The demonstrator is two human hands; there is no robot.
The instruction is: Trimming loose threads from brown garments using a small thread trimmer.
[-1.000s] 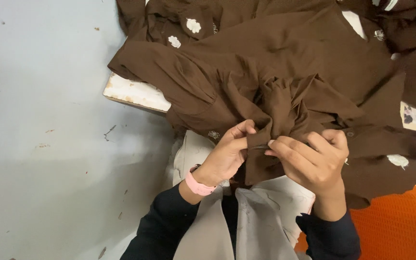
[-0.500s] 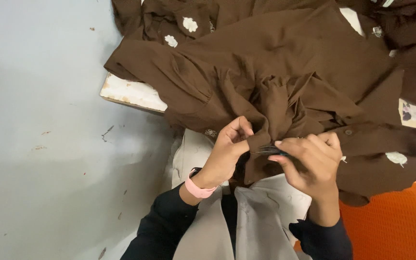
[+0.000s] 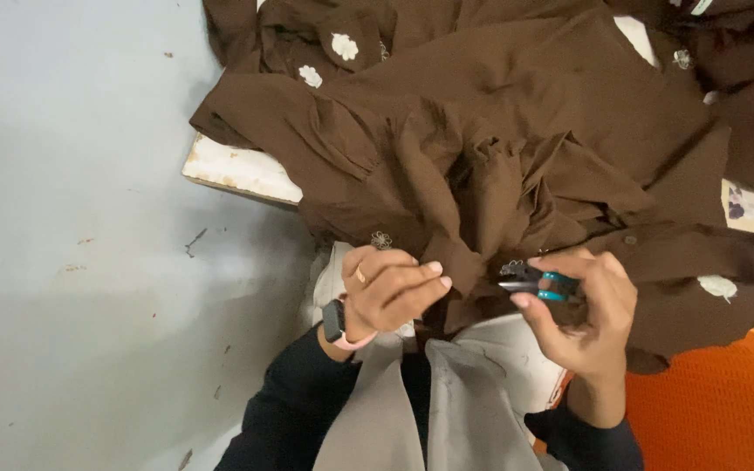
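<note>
Left hand (image 3: 387, 292) pinches brown garment (image 3: 517, 148) hem; right hand (image 3: 579, 314) grips teal thread snips (image 3: 536, 285) just beside it. Bare grey floor (image 3: 71, 262) open leftward. Earlier both hands were bunched together; now apart.

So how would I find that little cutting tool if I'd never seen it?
Start at the big heap of brown cloth on the table. Follow its lower edge to the right hand. Pinched there is a small thread snipper, the only teal and shiny metal thing among all the brown.
</note>
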